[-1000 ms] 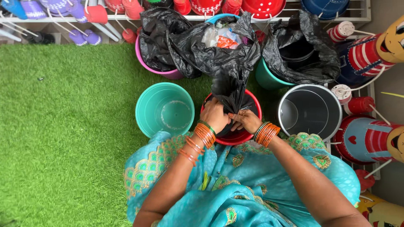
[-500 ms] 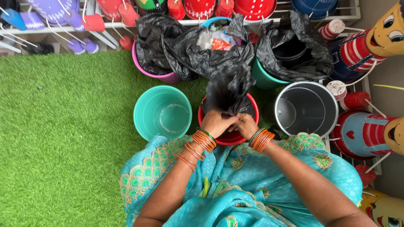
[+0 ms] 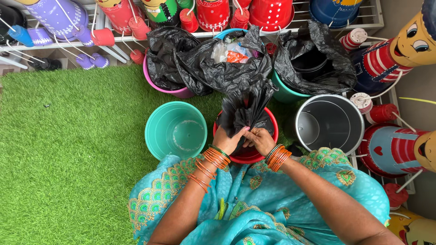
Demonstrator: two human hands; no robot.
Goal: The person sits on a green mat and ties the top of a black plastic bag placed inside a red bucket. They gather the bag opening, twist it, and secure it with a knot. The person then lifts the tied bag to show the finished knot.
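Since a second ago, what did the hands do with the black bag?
Both hands, left hand and right hand, kept hold of the black bag over the red bucket, regripping it; it went from hanging narrow to fanning wider above them. The green bucket and grey bucket stayed put.

Green artificial turf (image 3: 68,136) carries 6 buckets, including a teal bucket (image 3: 176,129).
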